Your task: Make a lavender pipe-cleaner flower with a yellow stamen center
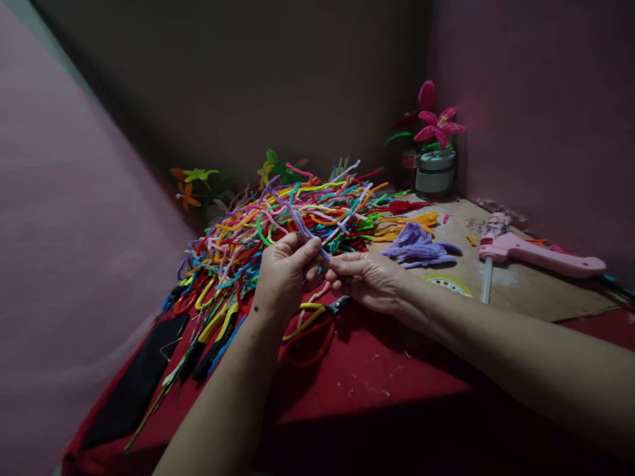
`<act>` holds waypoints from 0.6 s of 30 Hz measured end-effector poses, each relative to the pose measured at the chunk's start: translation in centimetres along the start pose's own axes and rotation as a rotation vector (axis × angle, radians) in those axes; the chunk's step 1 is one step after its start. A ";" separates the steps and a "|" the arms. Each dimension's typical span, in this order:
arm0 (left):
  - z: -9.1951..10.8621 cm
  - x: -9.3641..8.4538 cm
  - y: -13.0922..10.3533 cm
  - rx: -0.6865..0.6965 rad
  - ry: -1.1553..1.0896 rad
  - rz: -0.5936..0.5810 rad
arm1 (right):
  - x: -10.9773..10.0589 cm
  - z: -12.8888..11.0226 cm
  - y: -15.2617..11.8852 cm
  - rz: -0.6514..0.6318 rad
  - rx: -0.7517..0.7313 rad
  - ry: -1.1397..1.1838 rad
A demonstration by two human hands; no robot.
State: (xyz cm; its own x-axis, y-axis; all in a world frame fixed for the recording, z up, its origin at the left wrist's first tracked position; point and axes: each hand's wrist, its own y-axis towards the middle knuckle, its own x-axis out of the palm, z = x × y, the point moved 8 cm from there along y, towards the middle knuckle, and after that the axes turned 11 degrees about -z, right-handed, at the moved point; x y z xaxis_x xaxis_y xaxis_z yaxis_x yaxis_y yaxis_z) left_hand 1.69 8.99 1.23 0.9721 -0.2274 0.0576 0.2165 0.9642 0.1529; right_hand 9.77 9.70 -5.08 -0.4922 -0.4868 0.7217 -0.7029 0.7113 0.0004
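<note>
Between my hands is a light purple pipe cleaner piece (299,220), slanting from upper left to lower right. My left hand (288,268) pinches its middle between thumb and fingers. At its lower right end, my right hand (364,274) closes thumb and finger on it. Behind both hands spreads a large heap of multicoloured pipe cleaners (238,231). A bundle of bent purple pipe cleaners (421,248) lies on a board right of the heap, with orange ones (414,223) just behind. Scissors with red and yellow handles (317,340) rest beneath my hands.
A pink glue gun (546,256) lies on the board (536,297) at right. Behind stands a grey pot (435,173) with a pink flower (439,125). Yellow-black pliers (218,337) and a dark flat object (136,380) lie at left on the red cloth (377,377).
</note>
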 end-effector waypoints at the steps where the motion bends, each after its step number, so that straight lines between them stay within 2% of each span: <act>1: 0.0 0.0 0.0 0.001 0.001 0.000 | 0.0 0.0 0.0 0.004 -0.002 -0.004; 8: 0.3 -0.2 -0.1 0.031 0.029 0.088 | 0.2 -0.9 -0.3 -0.016 -0.074 -0.156; 11: -0.1 -0.2 -0.2 -0.026 0.006 0.115 | 0.6 -1.8 -0.5 -0.061 -0.160 -0.280; 14: -0.7 0.1 -0.3 -0.080 -0.040 0.102 | 0.5 -2.7 -0.7 -0.017 -0.232 -0.392; 18: -1.2 0.1 -0.1 -0.112 -0.100 0.070 | 0.4 -2.5 -0.7 -0.011 -0.183 -0.408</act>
State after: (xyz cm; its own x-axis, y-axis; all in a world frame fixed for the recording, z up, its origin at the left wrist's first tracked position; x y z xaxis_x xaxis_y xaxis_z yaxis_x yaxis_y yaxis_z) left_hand 1.86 9.09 0.03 0.9724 -0.1666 0.1633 0.1631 0.9860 0.0345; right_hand 11.32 10.28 -3.09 -0.6735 -0.6286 0.3889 -0.6247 0.7653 0.1551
